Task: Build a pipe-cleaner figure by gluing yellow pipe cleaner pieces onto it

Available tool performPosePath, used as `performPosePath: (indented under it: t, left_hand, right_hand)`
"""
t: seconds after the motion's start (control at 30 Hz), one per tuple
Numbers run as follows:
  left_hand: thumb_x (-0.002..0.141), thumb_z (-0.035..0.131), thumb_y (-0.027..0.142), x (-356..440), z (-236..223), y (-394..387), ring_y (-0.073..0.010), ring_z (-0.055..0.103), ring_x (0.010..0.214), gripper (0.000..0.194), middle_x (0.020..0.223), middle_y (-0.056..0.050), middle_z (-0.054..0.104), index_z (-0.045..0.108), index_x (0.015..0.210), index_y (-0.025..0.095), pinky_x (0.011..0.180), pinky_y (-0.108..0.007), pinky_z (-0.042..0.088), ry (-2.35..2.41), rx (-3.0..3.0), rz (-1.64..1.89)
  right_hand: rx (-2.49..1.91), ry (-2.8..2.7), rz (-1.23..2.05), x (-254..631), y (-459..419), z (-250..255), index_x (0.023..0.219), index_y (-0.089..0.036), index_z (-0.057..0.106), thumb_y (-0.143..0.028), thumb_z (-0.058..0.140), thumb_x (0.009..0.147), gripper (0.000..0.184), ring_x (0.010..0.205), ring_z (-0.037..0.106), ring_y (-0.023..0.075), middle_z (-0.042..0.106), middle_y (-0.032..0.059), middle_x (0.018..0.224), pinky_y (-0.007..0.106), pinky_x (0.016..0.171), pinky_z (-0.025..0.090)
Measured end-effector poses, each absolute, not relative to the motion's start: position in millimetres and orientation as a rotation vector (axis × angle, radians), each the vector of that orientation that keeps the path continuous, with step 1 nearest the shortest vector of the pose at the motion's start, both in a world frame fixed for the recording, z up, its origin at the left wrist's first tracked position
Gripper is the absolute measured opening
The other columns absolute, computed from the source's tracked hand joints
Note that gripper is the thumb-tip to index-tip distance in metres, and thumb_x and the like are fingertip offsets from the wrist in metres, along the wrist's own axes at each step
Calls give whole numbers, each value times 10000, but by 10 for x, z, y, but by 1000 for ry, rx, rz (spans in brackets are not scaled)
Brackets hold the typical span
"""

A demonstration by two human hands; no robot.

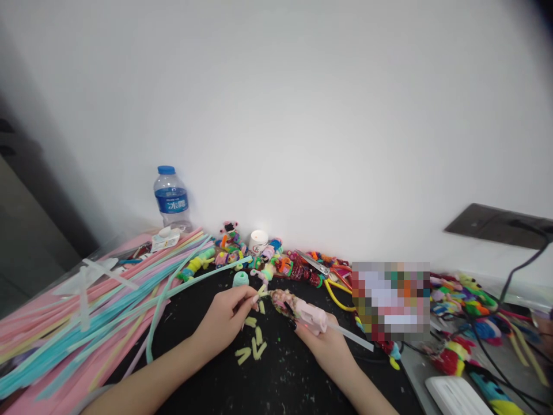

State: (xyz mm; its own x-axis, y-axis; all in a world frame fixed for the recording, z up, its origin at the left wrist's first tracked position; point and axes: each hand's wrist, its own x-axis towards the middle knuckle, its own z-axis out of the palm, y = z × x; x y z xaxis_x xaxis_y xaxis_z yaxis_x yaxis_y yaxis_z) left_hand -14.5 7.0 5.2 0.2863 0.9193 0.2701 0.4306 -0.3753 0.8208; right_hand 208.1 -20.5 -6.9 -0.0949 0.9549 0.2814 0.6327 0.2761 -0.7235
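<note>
My left hand (222,320) pinches a short, bent piece of pale yellow pipe cleaner (262,291) between thumb and fingertips. Wrapped around a pink hot glue gun (311,317) is my right hand (326,343); a translucent glue stick (356,339) sticks out of the gun's back. The gun's nozzle, crusted with brownish residue, points at the piece in my left hand; whether they touch I cannot tell. Below lie several more yellow cut pieces (258,349), some folded into a V. A mint-green coil (241,279) stands just beyond my left fingers.
Long pastel pipe cleaners (108,305) cover the left side. Behind stand a water bottle (171,199), a small white cup (258,242) and many colourful fuzzy figures (233,253). Scissors (313,263) lie behind the gun. At right are black cables (503,294) and a white device (455,395).
</note>
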Motion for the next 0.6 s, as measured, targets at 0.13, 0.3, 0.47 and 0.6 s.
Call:
performPosePath:
  t: [0.13,0.3,0.47,0.6]
  left_hand:
    - [877,391,275,-146,41,69,-98,481,507,252,632,18,534,572,738,169,493,-184,371,1216,1936,1012]
    - [877,391,270,-144,38,74,-99,481,508,245,629,20,528,572,746,170,503,-189,373,1210,1947,1007]
    - [878,396,268,-149,60,66,-100,490,520,238,642,20,532,571,748,172,516,-192,377,1210,1954,1018]
    - [871,405,273,-153,80,57,-109,499,516,236,642,15,549,573,738,174,527,-210,387,1208,1945,1042]
  right_hand:
    - [-1432,-1818,578,2076,-201,-49,667,-198,628,-282,535,728,140,575,573,169,607,1,598,241,534,460]
    - [-1417,-1825,607,2067,-188,-35,696,-180,627,-239,531,731,118,600,585,171,632,9,642,245,559,467]
    - [-1411,-1870,554,2080,-190,-56,673,-192,598,-245,527,744,114,574,568,160,609,-2,621,241,556,460]
    - [-1455,-1920,460,2080,-198,-51,629,-201,541,-241,509,755,136,546,552,155,578,-8,590,234,532,440]
